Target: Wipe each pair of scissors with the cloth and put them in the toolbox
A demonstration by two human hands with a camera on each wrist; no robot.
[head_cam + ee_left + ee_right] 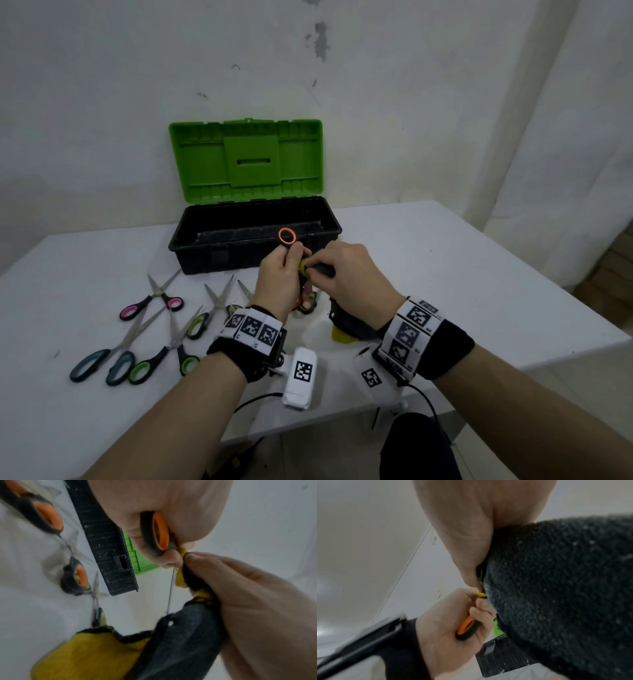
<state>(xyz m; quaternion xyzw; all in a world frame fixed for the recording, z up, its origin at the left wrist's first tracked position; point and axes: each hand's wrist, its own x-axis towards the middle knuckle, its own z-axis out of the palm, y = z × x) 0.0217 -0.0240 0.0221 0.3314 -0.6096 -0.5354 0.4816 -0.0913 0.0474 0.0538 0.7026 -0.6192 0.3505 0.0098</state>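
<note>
Just in front of the open toolbox, above the table, an orange-handled pair of scissors is held up by the left hand, fingers curled round the lower handle loop while the other loop stands clear above the knuckles. The yellow-and-grey cloth is pinched round the blade by the right hand, thumb and fingers pressed tight right up against the pivot; the loose end is left hanging down to the table.

Risk is judged here. A thin bare blade edge is seen beside the cloth in the left wrist view, so a slip of the cloth along the steel could bring fingers onto the edge. If the hanging cloth is dragged, the orange pair lying near the box front could be caught and shifted. On the left, the pink pair, the blue pair and two green pairs are waiting unwiped. The toolbox looks empty of scissors, though its floor is dark.
</note>
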